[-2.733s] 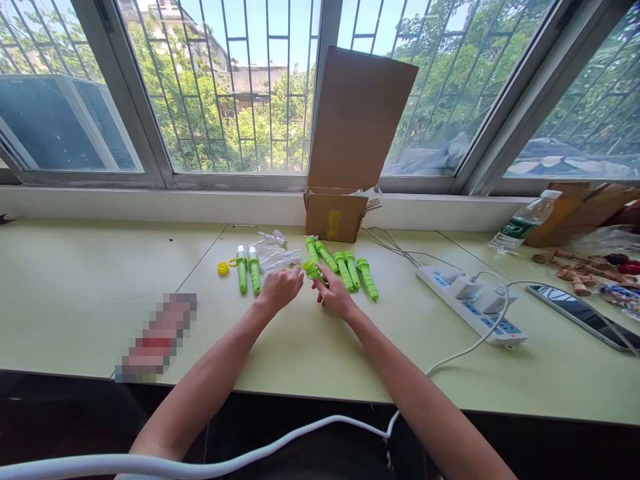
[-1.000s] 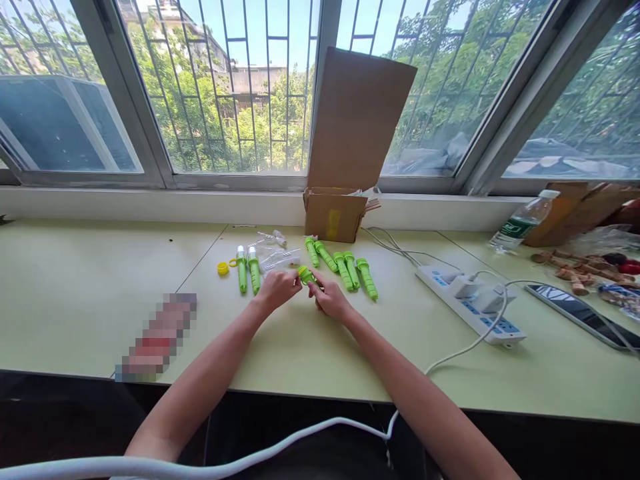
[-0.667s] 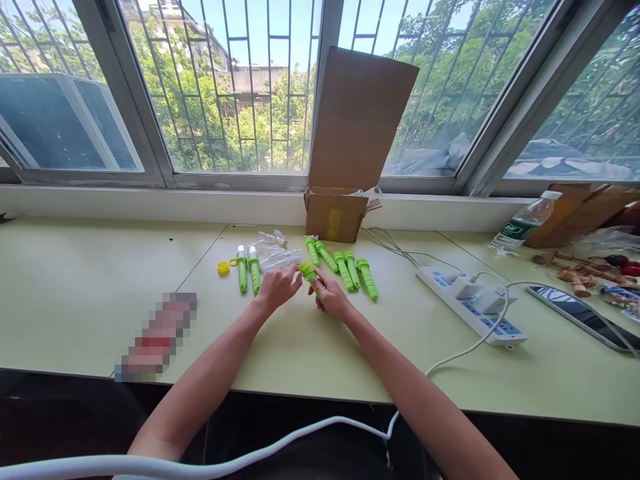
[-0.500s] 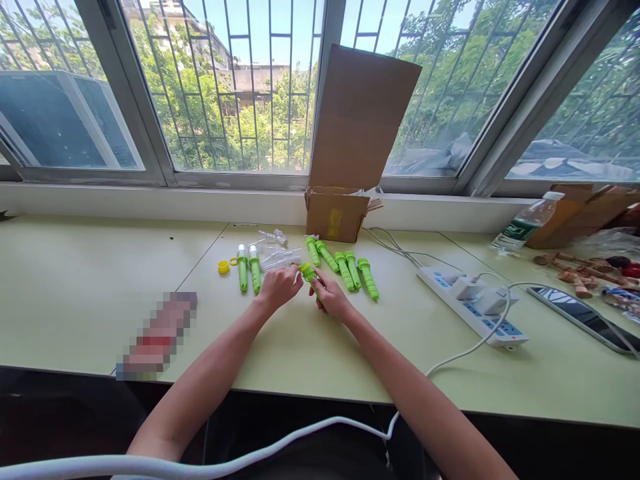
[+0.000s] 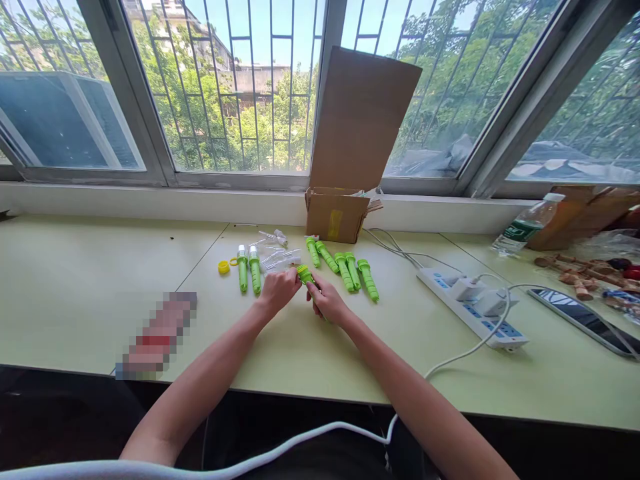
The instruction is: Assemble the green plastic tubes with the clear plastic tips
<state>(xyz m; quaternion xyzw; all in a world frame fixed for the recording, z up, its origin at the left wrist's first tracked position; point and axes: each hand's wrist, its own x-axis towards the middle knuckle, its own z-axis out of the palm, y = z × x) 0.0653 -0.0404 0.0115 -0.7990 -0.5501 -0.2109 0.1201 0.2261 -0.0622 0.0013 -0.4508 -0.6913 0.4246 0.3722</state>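
A green ribbed plastic tube (image 5: 305, 273) is held between my two hands above the table, its wider head end up and to the left. My right hand (image 5: 327, 298) wraps around its body, hiding most of it. My left hand (image 5: 279, 291) is closed with its fingertips pinched at the head end; the exact grip is partly hidden. Left of the hands lie two green tubes with clear, white-topped ends (image 5: 249, 270), beside a yellow ring cap (image 5: 223, 267). Several similar green tubes (image 5: 345, 270) lie to the right. Clear plastic pieces (image 5: 281, 259) lie behind my left hand.
An open cardboard box (image 5: 333, 217) stands at the back by the window. On the right are a white power strip (image 5: 473, 307) with chargers and cables, a phone (image 5: 585, 320), a plastic bottle (image 5: 525, 230) and wooden pieces (image 5: 573, 273). A blurred-out item (image 5: 160, 337) lies left.
Both hands stay close together on the green tube. My right hand and the tube have shifted slightly to the left, and the tube has turned a little.
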